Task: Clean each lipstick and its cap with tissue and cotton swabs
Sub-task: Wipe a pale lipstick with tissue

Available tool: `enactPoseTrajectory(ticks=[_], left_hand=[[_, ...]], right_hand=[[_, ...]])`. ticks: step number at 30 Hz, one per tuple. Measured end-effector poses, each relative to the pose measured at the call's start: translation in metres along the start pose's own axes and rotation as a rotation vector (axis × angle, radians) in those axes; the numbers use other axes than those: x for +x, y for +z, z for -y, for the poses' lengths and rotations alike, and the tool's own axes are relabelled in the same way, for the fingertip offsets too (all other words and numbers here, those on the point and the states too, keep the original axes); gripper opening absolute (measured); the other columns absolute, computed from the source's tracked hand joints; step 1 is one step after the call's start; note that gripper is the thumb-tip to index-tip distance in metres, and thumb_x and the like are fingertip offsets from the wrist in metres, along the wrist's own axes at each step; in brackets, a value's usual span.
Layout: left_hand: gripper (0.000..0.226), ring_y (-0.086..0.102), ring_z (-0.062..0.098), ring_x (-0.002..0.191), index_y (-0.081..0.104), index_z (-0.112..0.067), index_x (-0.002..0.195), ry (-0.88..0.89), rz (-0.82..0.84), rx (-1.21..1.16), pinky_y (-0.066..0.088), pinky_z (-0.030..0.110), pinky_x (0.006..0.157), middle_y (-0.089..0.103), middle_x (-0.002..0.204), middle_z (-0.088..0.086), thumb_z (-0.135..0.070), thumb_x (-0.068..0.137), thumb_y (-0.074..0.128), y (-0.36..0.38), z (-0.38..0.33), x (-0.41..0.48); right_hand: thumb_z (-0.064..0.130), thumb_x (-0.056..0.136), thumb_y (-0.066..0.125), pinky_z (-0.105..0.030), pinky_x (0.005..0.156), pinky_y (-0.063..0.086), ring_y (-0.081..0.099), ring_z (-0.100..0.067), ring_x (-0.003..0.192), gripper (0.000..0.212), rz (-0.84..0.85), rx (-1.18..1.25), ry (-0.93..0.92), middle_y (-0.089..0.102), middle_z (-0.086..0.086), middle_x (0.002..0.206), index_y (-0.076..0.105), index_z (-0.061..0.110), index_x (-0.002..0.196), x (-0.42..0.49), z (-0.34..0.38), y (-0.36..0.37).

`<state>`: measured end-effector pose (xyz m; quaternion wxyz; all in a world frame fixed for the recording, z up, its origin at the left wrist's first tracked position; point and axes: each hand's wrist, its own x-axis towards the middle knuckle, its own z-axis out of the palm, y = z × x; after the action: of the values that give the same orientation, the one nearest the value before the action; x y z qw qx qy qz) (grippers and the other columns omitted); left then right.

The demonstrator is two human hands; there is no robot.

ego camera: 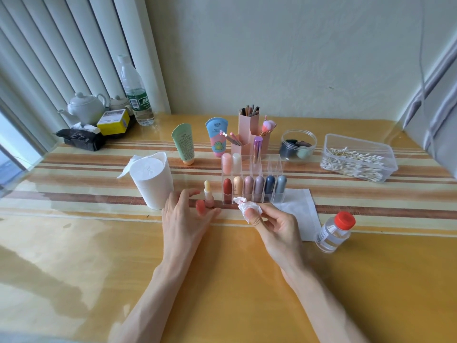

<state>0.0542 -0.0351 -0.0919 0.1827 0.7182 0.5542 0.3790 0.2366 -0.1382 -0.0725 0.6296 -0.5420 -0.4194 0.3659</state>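
While the right hand pinches a crumpled tissue, the left hand, fingers spread and grasping nothing, hovers by the uncapped lipstick. Risk: a stray finger tips it, smearing the desk.

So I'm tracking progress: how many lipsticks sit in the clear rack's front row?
6, side by side: red, tan, mauve, purple, navy, grey-blue.
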Motion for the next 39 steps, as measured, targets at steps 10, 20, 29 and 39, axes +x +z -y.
enactPoseTrajectory(ticks=[10, 20, 29, 39], left_hand=[[0.013, 0.058, 0.011, 0.070, 0.076, -0.027, 0.088, -0.057, -0.069, -0.077, 0.045, 0.030, 0.064, 0.068, 0.086, -0.011, -0.039, 0.091, 0.079, -0.026, -0.004, -0.012], [0.030, 0.043, 0.014, 0.047, 0.072, 0.005, 0.111, -0.257, 0.337, -0.903, 0.040, 0.018, 0.054, 0.072, 0.083, 0.008, -0.023, 0.098, 0.068, -0.032, -0.024, -0.012], [0.035, 0.049, 0.019, 0.053, 0.067, 0.008, 0.108, -0.187, 0.434, -0.893, 0.045, 0.018, 0.056, 0.076, 0.091, 0.014, -0.025, 0.097, 0.071, -0.027, -0.026, -0.015], [0.028, 0.049, 0.019, 0.058, 0.073, -0.001, 0.104, -0.164, 0.534, -0.926, 0.045, 0.018, 0.058, 0.073, 0.089, 0.010, -0.028, 0.096, 0.071, -0.026, -0.025, -0.016]], right_hand=[[0.030, 0.097, 0.073, -0.040, 0.087, 0.054, 0.071, -0.025, 0.096, 0.014, -0.001, -0.014, -0.028, 0.078, -0.004, 0.100, 0.083, 0.024, 0.105, 0.000, -0.003, 0.001], [0.036, 0.097, 0.073, -0.037, 0.070, 0.051, 0.069, -0.019, 0.087, 0.021, 0.004, -0.164, -0.175, 0.075, 0.004, 0.100, 0.080, 0.028, 0.114, 0.000, -0.006, 0.004], [0.024, 0.095, 0.079, -0.026, 0.063, 0.047, 0.057, -0.011, 0.071, 0.022, -0.033, -0.358, -0.394, 0.067, 0.011, 0.093, 0.081, 0.019, 0.116, -0.002, -0.012, 0.006], [0.021, 0.098, 0.076, -0.034, 0.066, 0.049, 0.056, -0.022, 0.072, 0.016, 0.044, -0.303, -0.371, 0.062, 0.002, 0.084, 0.082, 0.020, 0.113, -0.003, -0.012, 0.006]])
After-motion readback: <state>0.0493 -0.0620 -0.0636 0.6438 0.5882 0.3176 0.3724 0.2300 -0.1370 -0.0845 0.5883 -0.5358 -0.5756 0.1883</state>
